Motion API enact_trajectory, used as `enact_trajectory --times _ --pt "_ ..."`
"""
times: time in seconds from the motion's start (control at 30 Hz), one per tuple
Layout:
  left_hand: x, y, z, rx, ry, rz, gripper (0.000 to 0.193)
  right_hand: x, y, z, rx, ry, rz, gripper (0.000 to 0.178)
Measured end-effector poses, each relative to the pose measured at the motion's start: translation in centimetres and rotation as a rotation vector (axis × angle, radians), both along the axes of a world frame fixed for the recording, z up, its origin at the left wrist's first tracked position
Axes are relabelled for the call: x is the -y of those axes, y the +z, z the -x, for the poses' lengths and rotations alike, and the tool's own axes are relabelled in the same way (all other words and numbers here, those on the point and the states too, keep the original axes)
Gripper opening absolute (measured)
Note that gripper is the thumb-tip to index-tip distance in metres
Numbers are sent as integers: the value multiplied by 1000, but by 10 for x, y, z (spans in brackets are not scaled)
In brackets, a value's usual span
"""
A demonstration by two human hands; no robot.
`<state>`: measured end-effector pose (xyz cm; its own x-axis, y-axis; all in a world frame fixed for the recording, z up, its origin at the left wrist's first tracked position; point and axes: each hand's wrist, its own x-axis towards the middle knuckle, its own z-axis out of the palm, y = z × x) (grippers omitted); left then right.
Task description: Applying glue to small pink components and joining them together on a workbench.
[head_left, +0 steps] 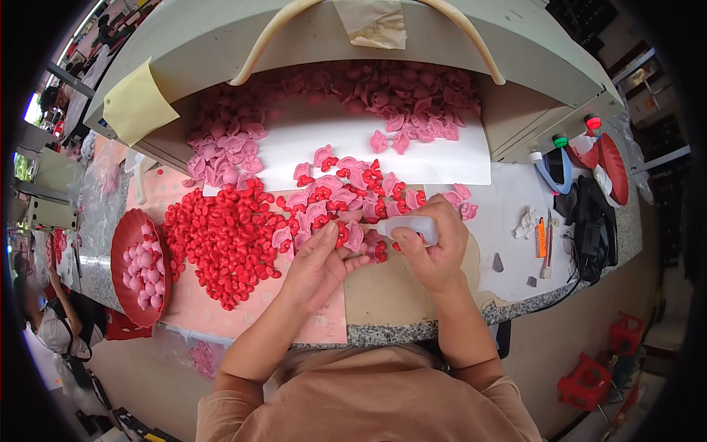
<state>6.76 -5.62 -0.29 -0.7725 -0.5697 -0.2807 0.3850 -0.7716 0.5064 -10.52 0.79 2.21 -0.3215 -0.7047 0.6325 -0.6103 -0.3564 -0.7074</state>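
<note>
My left hand (313, 269) pinches a small pink, frilled plastic piece (354, 236), with a red piece (342, 234) against it at the fingertips. A translucent white squeeze bottle (414, 225) is gripped in my right hand (440, 249), thumb and fingers wrapped round it. Its narrow tip points left at the pink piece; whether it touches cannot be made out. Just beyond both hands lies a cluster of pink pieces with red parts on them (342, 195). A heap of glossy red plastic pieces (221, 243) spreads out to the left of my left hand.
A red dish (118, 269) of pink balls stands far left. More pink pieces (427, 121) lie under a grey hooded housing (324, 44) on white paper (283, 147). At right are an orange cutter (540, 239), a blue roll (557, 171) and capped bottles. Another person (62, 328) is at left.
</note>
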Motion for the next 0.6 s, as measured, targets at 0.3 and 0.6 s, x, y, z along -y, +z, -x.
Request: enact_trajectory --times 0.3,0.6 --pt "-1 -1 0 30 6 19 42 0 2 0 -21 10 9 27" --pt "-2 2 1 52 10 31 42 0 1 1 -65 15 25 27"
